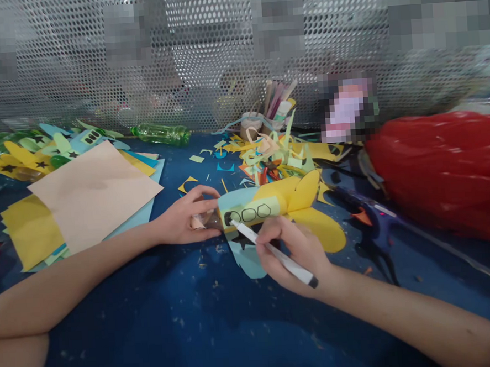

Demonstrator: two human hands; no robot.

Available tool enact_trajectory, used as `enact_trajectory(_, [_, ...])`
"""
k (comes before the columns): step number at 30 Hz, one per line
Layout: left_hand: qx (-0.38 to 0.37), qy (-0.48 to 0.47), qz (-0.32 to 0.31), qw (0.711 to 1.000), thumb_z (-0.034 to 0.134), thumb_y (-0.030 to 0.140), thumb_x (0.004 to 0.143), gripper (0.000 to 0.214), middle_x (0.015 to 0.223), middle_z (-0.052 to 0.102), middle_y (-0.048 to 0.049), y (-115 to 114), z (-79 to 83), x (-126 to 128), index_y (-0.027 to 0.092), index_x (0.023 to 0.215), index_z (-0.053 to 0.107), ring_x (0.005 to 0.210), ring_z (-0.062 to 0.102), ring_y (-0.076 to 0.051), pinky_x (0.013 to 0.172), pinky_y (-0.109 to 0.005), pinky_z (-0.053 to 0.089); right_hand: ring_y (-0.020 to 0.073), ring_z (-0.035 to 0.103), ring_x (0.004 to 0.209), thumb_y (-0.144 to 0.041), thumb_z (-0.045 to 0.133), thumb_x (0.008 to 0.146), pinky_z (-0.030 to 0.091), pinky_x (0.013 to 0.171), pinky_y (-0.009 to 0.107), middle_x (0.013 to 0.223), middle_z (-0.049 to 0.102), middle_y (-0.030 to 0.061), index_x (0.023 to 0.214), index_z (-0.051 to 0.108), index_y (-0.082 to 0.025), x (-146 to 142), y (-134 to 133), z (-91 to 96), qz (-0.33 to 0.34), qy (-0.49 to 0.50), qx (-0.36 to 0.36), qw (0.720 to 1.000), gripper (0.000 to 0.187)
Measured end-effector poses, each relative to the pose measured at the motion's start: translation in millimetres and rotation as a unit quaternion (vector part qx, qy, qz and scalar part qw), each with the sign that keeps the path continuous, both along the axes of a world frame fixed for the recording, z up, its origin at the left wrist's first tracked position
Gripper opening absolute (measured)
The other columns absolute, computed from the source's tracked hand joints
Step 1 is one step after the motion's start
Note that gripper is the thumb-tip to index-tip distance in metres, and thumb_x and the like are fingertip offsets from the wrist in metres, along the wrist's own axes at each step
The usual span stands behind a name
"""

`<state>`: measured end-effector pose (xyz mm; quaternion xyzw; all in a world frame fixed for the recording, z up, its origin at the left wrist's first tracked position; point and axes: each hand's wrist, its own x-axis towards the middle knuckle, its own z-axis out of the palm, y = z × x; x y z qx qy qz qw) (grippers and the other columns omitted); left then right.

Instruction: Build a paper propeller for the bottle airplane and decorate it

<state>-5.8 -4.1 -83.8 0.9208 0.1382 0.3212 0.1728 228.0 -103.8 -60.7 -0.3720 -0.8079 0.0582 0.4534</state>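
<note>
A paper craft plane (pixel 271 207) lies on the blue table (pixel 186 314); it has a light blue body, yellow wings and a pale green strip with black circles drawn on it. My left hand (pixel 187 217) is closed on the plane's nose end, holding it still. My right hand (pixel 293 250) grips a white marker (pixel 269 252), whose black tip touches the leftmost circle on the green strip.
Sheets of peach, yellow and blue paper (pixel 92 193) are stacked at the left. A green plastic bottle (pixel 161 134) lies by the perforated metal wall. Paper scraps (pixel 268 154) and a cup of tools sit behind the plane. A blue glue gun (pixel 372 220) and red bag (pixel 447 165) are at the right.
</note>
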Motion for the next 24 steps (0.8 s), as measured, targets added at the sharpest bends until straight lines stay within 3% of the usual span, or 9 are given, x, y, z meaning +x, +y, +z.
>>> enact_trajectory(15, [-0.007, 0.011, 0.008, 1.000, 0.071, 0.035, 0.083, 0.053, 0.123, 0.052, -0.0143, -0.2, 0.2, -0.9, 0.023, 0.131, 0.054, 0.114, 0.055, -0.026, 0.094, -0.041, 0.053, 0.0120, 0.058, 0.048, -0.011, 0.051, 0.077, 0.044, 0.046, 0.022, 0.058, 0.061, -0.0033, 0.075, 0.047, -0.023, -1.4, -1.0, 1.9, -0.036, 0.012, -0.027, 0.999, 0.013])
enact_trajectory(20, [0.000, -0.001, 0.000, 1.000, 0.071, 0.035, 0.082, 0.052, 0.122, 0.052, -0.0144, -0.1, 0.2, -0.4, 0.022, 0.130, 0.054, 0.113, 0.056, -0.026, 0.093, -0.041, 0.053, 0.0113, 0.055, 0.044, -0.013, 0.051, 0.077, 0.043, 0.044, 0.022, 0.055, 0.058, -0.0036, 0.074, 0.047, -0.023, -1.1, -0.2, 1.3, -0.005, 0.003, -0.019, 1.000, 0.012])
enact_trajectory(24, [-0.002, 0.003, 0.000, 1.000, 0.071, 0.035, 0.082, 0.052, 0.121, 0.052, -0.0142, -0.1, 0.5, 0.2, 0.022, 0.130, 0.054, 0.113, 0.056, -0.026, 0.093, -0.041, 0.053, 0.0118, 0.058, 0.046, -0.012, 0.051, 0.077, 0.044, 0.045, 0.022, 0.056, 0.060, -0.0039, 0.076, 0.046, -0.023, -1.1, -1.2, 1.5, -0.039, 0.016, -0.031, 0.999, 0.013])
